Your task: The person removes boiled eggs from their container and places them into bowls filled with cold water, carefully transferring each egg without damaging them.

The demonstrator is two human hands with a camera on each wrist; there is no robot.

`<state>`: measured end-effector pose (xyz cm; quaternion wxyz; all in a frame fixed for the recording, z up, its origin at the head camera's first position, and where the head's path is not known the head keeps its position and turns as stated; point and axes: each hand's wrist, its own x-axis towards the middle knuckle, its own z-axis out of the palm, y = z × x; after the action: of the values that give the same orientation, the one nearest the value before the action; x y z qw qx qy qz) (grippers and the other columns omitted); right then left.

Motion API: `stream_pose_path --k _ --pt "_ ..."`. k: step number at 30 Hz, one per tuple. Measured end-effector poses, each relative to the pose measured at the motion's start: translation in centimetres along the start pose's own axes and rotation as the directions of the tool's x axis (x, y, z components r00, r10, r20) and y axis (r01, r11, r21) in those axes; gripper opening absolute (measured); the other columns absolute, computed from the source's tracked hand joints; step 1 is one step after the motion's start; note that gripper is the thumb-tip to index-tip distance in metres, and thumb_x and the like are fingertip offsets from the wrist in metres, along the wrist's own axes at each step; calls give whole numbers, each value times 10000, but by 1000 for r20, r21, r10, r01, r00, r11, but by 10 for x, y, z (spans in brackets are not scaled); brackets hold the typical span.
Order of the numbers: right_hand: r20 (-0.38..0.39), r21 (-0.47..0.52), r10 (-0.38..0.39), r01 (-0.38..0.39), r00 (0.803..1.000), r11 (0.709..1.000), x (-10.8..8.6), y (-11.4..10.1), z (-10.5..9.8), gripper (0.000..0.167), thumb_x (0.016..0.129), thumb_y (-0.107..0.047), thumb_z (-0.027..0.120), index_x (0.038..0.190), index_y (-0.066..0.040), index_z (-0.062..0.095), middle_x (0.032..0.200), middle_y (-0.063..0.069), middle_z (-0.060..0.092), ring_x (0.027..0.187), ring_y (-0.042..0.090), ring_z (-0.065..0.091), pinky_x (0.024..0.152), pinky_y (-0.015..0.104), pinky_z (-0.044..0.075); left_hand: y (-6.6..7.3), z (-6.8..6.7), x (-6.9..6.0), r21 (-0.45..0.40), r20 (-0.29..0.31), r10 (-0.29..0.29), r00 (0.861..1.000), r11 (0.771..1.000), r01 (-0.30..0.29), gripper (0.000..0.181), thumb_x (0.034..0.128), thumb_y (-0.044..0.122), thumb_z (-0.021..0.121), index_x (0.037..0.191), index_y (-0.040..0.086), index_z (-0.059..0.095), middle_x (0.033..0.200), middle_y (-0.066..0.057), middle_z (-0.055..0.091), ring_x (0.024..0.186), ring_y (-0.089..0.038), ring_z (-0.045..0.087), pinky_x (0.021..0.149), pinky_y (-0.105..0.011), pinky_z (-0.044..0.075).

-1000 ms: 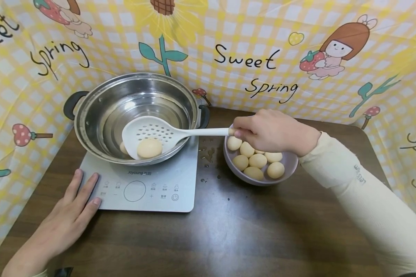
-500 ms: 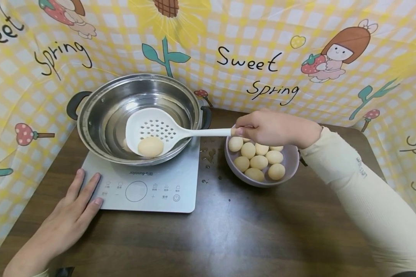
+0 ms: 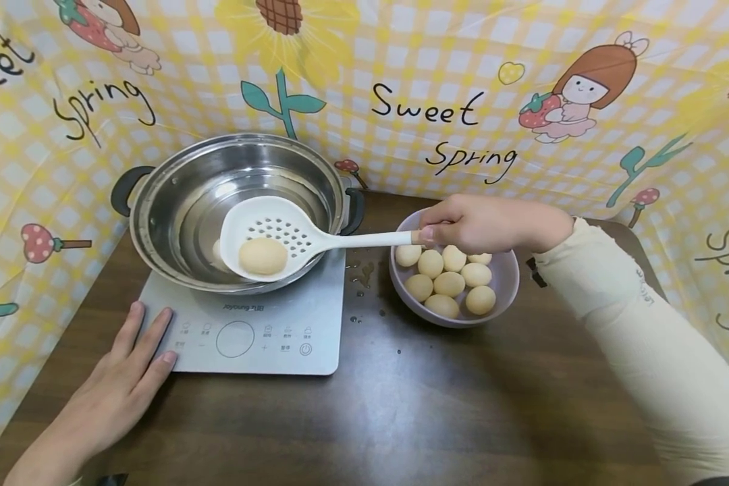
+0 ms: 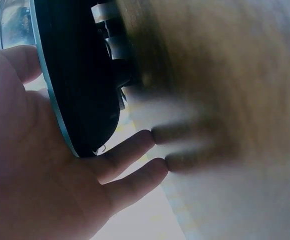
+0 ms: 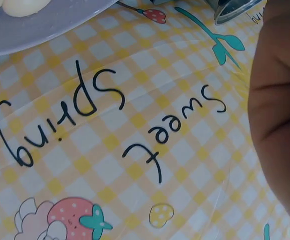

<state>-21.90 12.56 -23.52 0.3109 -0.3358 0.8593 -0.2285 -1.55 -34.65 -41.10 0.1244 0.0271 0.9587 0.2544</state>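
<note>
In the head view my right hand [image 3: 480,221] grips the end of the handle of a white slotted skimmer [image 3: 364,240]. The skimmer's perforated head is over the steel pot [image 3: 152,243], and one egg [image 3: 263,256] lies on it. Partly hidden behind the head, another egg shows low in the pot. My left hand [image 3: 112,385] rests at the left edge of the white induction cooktop [image 3: 316,304], fingers mostly straight. The left wrist view has the thumb on the cooktop's top and two fingers [image 4: 135,185] reaching down beside its dark underside. The right wrist view catches only part of the right hand [image 5: 279,115].
Under my right hand stands a lilac bowl [image 3: 507,290] holding several eggs. Water drops [image 3: 364,273] spot the brown table [image 3: 437,418] between bowl and cooktop. A patterned yellow checked cloth [image 3: 364,40] hangs behind. The pot has black side handles [image 3: 127,191].
The skimmer's head first tilted so more of its holed face showed, then dipped slightly; the egg stays on it. My right hand has shifted a little right. The left hand keeps its place.
</note>
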Motion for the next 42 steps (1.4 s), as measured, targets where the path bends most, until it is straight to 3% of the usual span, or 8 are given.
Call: stream_pose_path --k 8,15,22,30,34,37,40,42 --pt "-1 -16 -14 14 1000 1000 -19 2 -7 291 1074 -190 487 812 -129 599 653 -11 390 572 128 383 555 286 394 0 1 -3 -9 -2 1 1000 1000 -1 654 1115 344 339 1635 181 -21 1626 -98 -289 1350 -708 61 941 -830 178" --pt "19 57 67 -68 998 996 -44 9 -16 270 1079 -218 493 863 -101 603 579 -11 361 483 123 345 476 289 348 1 0 -2 -1 9 -8 1000 1000 8 658 1115 359 333 1633 189 -34 1623 -83 -299 1353 -705 56 938 -829 182" --pt "-29 46 113 -112 993 993 -76 31 -19 221 1086 -236 493 990 -137 667 553 -17 373 427 121 346 425 301 367 1 0 0 5 2 -2 1000 1000 2 655 1115 353 331 1633 185 -33 1624 -94 -295 1358 -700 38 946 -828 171" --pt "-91 103 153 -144 984 984 -112 64 -15 200 1090 -163 473 978 -122 634 517 -26 348 401 97 320 343 269 309 0 1 1 5 -7 9 1000 1000 -9 654 1115 346 339 1635 189 -24 1627 -97 -286 1353 -705 49 947 -828 176" --pt "-157 121 180 -162 971 979 -129 83 -9 187 1075 -114 491 986 -146 651 501 2 352 374 115 315 312 289 306 0 3 0 5 -20 14 1000 1000 -14 653 1114 340 350 1638 188 -8 1634 -102 -268 1352 -704 72 951 -824 182" --pt "-180 135 271 -249 946 959 -141 95 -5 168 1076 -162 506 1028 -177 667 499 -5 327 369 117 298 305 282 306 -1 3 -1 7 -17 12 1000 1000 -12 652 1115 338 344 1636 186 -17 1630 -98 -278 1353 -703 64 953 -825 176" --pt "-179 149 364 -341 914 928 -153 104 -1 184 1086 -214 492 1111 -145 661 502 -27 314 381 92 275 308 254 295 -1 2 -1 9 -17 11 1000 1000 -10 653 1115 337 344 1635 183 -19 1629 -100 -280 1351 -705 60 953 -825 174" --pt "-176 148 390 -367 904 918 -161 111 1 229 1096 -227 471 1166 -93 642 502 -29 322 386 82 268 306 248 288 -1 2 -1 8 -13 9 1000 1000 -9 652 1115 340 339 1634 186 -23 1627 -92 -287 1358 -699 45 958 -825 167"
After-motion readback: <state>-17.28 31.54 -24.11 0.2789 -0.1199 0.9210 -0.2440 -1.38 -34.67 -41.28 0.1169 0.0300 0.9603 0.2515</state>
